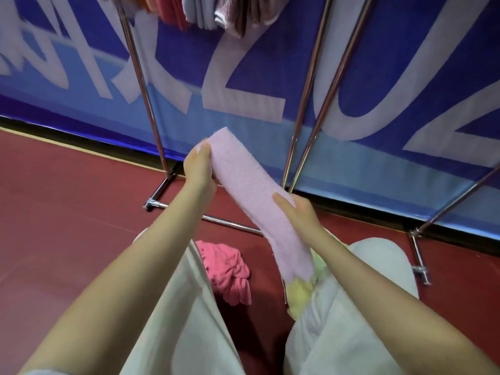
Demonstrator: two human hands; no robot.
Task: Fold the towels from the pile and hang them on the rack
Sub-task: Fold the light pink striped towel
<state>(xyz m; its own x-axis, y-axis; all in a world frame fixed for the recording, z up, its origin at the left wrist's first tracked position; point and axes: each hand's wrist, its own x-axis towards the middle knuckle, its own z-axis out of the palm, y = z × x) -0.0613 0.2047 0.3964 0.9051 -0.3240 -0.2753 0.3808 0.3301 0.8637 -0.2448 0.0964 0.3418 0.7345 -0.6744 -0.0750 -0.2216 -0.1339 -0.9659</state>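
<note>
A: Grip?
B: Left hand (198, 165) pinches the far end of the folded pink towel (251, 190), right hand (296, 211) is closed around its middle. The towel is held in the air in front of the chrome rack (146, 104), below the hung towels (216, 12).
A: Risks?
B: The near end dangles loose, so the fold could open. It may snag the yellow cloth (300, 292) below it. A crumpled pink towel (230, 272) lies underfoot.
A: Text?
B: The blue banner (378, 77) behind the rack has big white characters, cropped and unreadable.

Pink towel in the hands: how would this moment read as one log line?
step: folding | left hand: holds pink towel top | right hand: holds middle | floor: red cloth | rack: towels hung
</note>
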